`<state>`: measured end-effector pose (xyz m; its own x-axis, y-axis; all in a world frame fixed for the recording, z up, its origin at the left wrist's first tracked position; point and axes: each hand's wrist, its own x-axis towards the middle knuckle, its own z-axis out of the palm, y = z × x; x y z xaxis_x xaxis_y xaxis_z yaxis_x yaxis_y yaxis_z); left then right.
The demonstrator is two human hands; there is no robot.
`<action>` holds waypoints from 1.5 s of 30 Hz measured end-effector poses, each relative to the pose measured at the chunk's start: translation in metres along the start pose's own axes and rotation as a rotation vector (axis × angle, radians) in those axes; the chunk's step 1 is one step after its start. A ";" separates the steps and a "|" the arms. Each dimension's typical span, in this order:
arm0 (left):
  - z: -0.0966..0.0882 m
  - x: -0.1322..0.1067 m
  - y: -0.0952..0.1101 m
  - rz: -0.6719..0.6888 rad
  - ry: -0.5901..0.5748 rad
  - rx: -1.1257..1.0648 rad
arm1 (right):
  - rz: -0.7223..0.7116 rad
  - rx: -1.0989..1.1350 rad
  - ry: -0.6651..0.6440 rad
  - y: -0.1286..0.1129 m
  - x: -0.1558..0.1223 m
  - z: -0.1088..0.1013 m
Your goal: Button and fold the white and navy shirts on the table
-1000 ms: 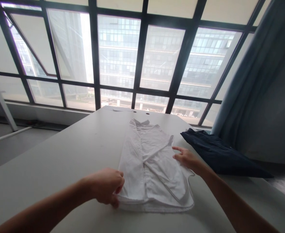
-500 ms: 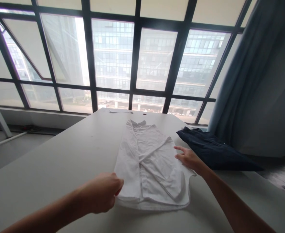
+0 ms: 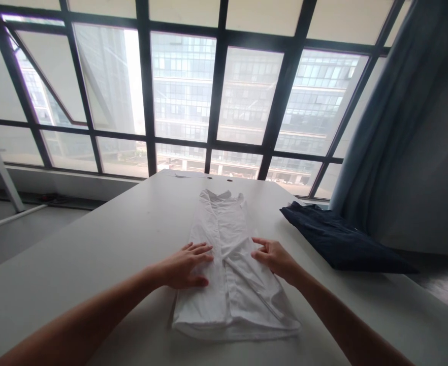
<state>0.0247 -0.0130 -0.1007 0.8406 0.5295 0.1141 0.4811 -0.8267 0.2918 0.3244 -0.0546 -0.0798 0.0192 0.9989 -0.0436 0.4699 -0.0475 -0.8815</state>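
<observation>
where both hands (image 3: 182, 267) (image 3: 275, 259) rest, a white shirt (image 3: 224, 223) seems folded

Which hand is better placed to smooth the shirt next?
Probably the left hand: it lies flat on the shirt, while the right hand barely touches it.

The head camera looks forward and down from behind the left hand (image 3: 184, 264) and right hand (image 3: 275, 259), close above a table (image 3: 94, 244). Its wide view reaches the windows (image 3: 182, 91).
</observation>
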 end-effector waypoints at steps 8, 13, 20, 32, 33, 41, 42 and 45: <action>0.005 0.001 0.000 -0.028 -0.070 -0.026 | -0.134 -0.209 -0.175 -0.005 -0.002 0.048; 0.004 0.000 0.004 -0.023 -0.078 -0.043 | -0.145 -0.202 -0.177 -0.009 0.000 0.052; 0.000 0.000 0.013 -0.045 -0.096 -0.016 | -0.133 -0.365 -0.393 -0.019 -0.005 0.059; 0.004 0.002 0.030 -0.007 -0.217 0.040 | -0.514 -0.778 -0.458 0.017 0.002 0.024; 0.003 0.002 0.033 -0.006 -0.221 0.041 | -0.520 -0.769 -0.469 0.016 0.000 0.023; 0.012 -0.020 0.077 0.137 -0.201 -0.033 | -0.547 -0.753 -0.437 0.023 -0.026 0.024; 0.014 -0.022 0.081 0.190 -0.175 -0.053 | -0.547 -0.749 -0.429 0.025 -0.028 0.025; 0.014 -0.025 0.087 0.284 -0.142 -0.081 | -0.534 -0.721 -0.416 0.029 -0.027 0.023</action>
<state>0.0489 -0.1014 -0.0913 0.9675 0.2432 0.0700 0.2057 -0.9168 0.3423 0.3173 -0.0828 -0.1149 -0.5990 0.8007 -0.0073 0.7540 0.5609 -0.3418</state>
